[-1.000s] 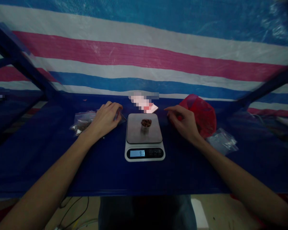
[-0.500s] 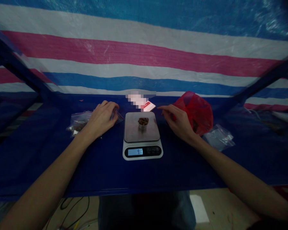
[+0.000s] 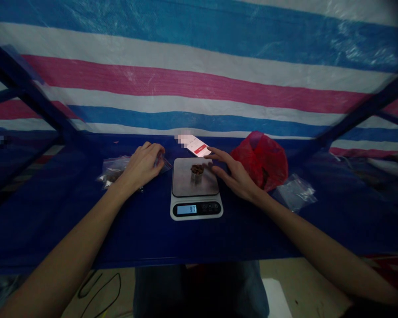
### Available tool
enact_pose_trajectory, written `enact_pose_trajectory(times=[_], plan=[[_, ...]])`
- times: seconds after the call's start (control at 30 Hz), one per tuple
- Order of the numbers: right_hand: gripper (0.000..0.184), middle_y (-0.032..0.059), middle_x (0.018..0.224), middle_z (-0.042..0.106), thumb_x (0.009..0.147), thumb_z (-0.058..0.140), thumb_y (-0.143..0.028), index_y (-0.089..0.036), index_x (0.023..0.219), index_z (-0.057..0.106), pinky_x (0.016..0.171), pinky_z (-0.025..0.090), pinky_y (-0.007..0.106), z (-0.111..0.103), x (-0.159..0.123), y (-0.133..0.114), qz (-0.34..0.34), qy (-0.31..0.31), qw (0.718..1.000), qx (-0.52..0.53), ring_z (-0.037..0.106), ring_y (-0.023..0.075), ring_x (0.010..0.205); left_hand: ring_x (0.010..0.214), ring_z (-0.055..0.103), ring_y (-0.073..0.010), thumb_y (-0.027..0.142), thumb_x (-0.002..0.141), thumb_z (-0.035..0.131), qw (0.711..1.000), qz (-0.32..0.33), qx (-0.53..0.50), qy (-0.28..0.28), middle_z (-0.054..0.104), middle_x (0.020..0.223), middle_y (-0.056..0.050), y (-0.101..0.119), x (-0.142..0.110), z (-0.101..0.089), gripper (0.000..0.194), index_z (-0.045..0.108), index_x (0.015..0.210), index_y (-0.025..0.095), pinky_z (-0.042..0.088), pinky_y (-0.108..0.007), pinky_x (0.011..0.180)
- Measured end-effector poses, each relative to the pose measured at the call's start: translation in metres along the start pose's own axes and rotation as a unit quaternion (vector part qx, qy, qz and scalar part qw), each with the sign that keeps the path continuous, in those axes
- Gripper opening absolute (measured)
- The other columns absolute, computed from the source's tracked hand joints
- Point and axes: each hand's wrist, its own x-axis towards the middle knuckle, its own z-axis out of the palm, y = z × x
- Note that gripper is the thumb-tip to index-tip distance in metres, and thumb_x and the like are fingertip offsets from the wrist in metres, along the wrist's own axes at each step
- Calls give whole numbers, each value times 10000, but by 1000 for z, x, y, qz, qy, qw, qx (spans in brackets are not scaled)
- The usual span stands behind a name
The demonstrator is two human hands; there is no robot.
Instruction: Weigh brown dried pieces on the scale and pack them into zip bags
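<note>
A small metal cup [image 3: 197,176] heaped with brown pieces [image 3: 197,169] stands on the steel plate of a white kitchen scale [image 3: 195,212], whose display is lit. My left hand [image 3: 145,163], left of the scale, has its fingers curled round the edge of a clear plastic bag [image 3: 166,164]. To the right of the cup, my right hand [image 3: 234,173] reaches over the edge of the plate with its fingers stretched and apart, nothing held. A red plastic bag [image 3: 263,159] sits just behind that hand, partly covered by it.
A lit phone [image 3: 199,146] lies behind the scale. Filled zip bags [image 3: 112,168] rest beside my left wrist, and clear zip bags [image 3: 296,193] are right of my right forearm. The blue table [image 3: 146,238] ends at a striped sheet [image 3: 199,84], with dark frame bars on both sides.
My right hand has come left from beside the red bag to near the cup, and its fingers have spread out of a pinch. My left hand stays on the clear bag.
</note>
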Motion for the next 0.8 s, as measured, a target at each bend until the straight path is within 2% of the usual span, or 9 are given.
enact_pose_trajectory(times=[0.1,0.23,0.4,0.5,0.6,0.7,0.8], plan=[[745,94,1479,624,963,701,-325,-348,1613,336,1218,342,592,4,4,-7,2,-16,999,45,523,295,1434,1025,584,-295,222,922,521,1000,4,0,3,698,1042,-116,-1,0,0,212,609,1113,191,477,-438,869],[887,99,1393,665,845,826,-287,-337,1597,358,1150,444,518,13,11,-17,18,-3,996,90,615,279,1318,995,584,-282,216,929,497,1000,6,-4,5,687,1007,-110,-1,1,0,203,614,1093,188,476,-423,857],[831,64,1194,742,831,825,-261,-299,1552,415,1106,468,489,22,18,-20,-7,5,995,101,679,253,1186,994,587,-285,230,937,477,1000,-2,-16,10,691,1012,-121,-1,1,-1,221,630,1088,176,479,-427,854],[759,56,1141,760,845,806,-267,-280,1516,453,1097,464,508,16,16,-23,-14,22,996,90,698,254,1138,1011,598,-287,249,948,477,1000,-5,-12,11,702,1029,-121,-1,0,-4,213,630,1082,186,484,-424,866],[740,70,1158,761,851,806,-291,-260,1503,457,1082,477,502,-2,-3,-29,-9,63,995,78,697,262,1149,1018,612,-284,256,946,487,1000,-10,-11,16,715,1032,-117,-1,-1,-7,201,625,1078,191,492,-411,864],[700,76,1183,752,870,793,-306,-261,1486,462,1071,497,486,-22,-37,-29,23,103,992,64,700,257,1145,1006,625,-283,249,934,499,1000,-6,-12,20,714,993,-113,-1,-1,-7,198,625,1075,191,498,-404,847],[677,71,1175,754,885,769,-289,-273,1484,452,1048,523,486,-30,-72,-19,74,102,991,47,712,254,1119,990,628,-287,224,908,511,1000,3,-12,17,708,980,-108,1,1,-3,205,626,1075,193,498,-412,849]])
